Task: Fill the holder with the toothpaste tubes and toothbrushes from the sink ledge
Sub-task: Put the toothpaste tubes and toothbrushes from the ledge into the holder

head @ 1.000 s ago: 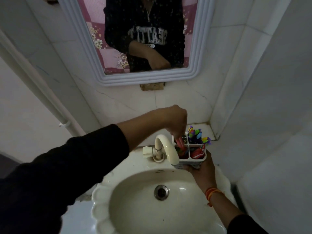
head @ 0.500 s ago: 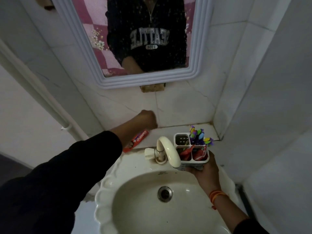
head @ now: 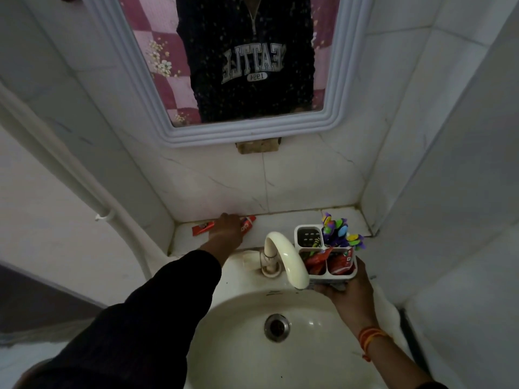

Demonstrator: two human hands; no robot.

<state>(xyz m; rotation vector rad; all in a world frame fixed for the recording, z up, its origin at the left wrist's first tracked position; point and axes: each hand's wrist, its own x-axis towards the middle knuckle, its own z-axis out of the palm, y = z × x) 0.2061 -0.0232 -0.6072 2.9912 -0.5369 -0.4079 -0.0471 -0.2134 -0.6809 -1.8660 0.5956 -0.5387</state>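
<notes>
My right hand [head: 348,296] grips the white four-part holder [head: 341,277] from below, just right of the tap. Colourful toothbrushes [head: 339,233] stand in its back right part. Red toothpaste tubes [head: 323,259] fill the two front parts, and the back left part looks bare. My left hand [head: 227,230] reaches across to the tiled ledge [head: 286,223] and lies fingers-down over a red toothpaste tube [head: 202,227]. Red packaging [head: 248,222] also shows to the right of the hand. I cannot tell whether that is the same tube or a second one.
A cream tap [head: 283,256] arches over the basin [head: 213,327], close to the holder's left side. The drain [head: 277,327] is in the basin's middle. A framed mirror [head: 157,88] hangs above, a white pipe [head: 84,189] runs down the left wall, and tiled walls close in on the right.
My left hand has left the holder, swung left to the back ledge and come down onto the red tube. My right hand has kept the holder in place.
</notes>
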